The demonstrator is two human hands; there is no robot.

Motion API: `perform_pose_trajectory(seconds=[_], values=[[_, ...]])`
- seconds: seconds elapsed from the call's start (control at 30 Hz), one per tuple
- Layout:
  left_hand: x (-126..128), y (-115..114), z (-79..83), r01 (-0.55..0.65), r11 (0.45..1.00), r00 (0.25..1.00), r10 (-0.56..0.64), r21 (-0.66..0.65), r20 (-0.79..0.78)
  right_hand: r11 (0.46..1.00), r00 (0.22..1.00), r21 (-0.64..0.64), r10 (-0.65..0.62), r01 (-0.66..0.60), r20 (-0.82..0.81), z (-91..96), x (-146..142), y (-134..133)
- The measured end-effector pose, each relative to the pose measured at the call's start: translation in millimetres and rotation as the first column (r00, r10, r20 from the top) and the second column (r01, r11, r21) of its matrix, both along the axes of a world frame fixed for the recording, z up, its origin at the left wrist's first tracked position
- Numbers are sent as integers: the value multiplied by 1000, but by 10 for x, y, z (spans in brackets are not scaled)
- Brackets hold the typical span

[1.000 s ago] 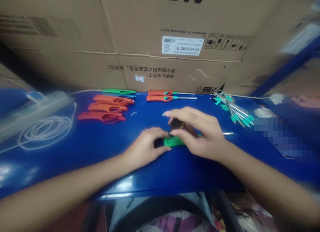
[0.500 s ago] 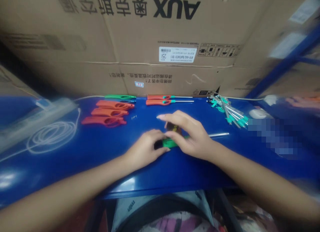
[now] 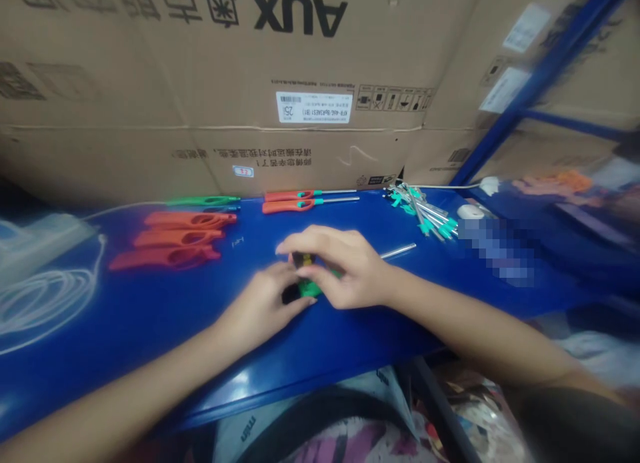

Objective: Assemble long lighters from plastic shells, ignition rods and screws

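Both my hands meet over a green long-nosed lighter point(image 3: 310, 288) lying on the blue table point(image 3: 150, 316). My left hand point(image 3: 260, 306) grips its handle end from the left, fingers curled round it. My right hand point(image 3: 340, 266) covers the middle from above, its fingers pinching a small dark part point(image 3: 301, 258) against the green body. The lighter's metal tube point(image 3: 400, 251) sticks out to the right past my right hand.
Three orange handle shells point(image 3: 175, 240) lie at the left, a green lighter point(image 3: 203, 200) and two orange lighters point(image 3: 300, 200) along the back. A heap of teal-tipped metal tubes point(image 3: 425, 213) sits at the right. White cable point(image 3: 40, 303) coils far left. Big cardboard boxes point(image 3: 250, 83) wall the back.
The view has swung rightward and up, so everything has slid left in the picture. My hands stay together on the green lighter in the same grip.
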State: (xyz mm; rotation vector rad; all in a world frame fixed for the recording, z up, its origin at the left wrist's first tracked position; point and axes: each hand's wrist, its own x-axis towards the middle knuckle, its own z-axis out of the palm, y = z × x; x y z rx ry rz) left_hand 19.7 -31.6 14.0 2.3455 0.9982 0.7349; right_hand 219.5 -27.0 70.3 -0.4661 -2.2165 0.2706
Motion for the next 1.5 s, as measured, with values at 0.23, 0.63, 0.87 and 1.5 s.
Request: perform_pose_trajectory(seconds=[0.23, 0.63, 0.87, 1.5], values=[[32, -33, 20, 3, 1000, 1000, -3, -4, -20, 983, 988, -143, 127, -113, 93, 177, -53, -54], [-174, 29, 322, -95, 990, 885, 130, 100, -448, 850, 807, 148, -527, 506, 268, 99, 1053, 534], [-21, 107, 329, -70, 990, 837, 123, 119, -533, 782, 721, 34, -590, 623, 364, -39, 1358, 651], [-75, 1346, 874, -72, 957, 780, 230, 281, -582, 522, 318, -94, -359, 848, 877, -149, 1674, 762]])
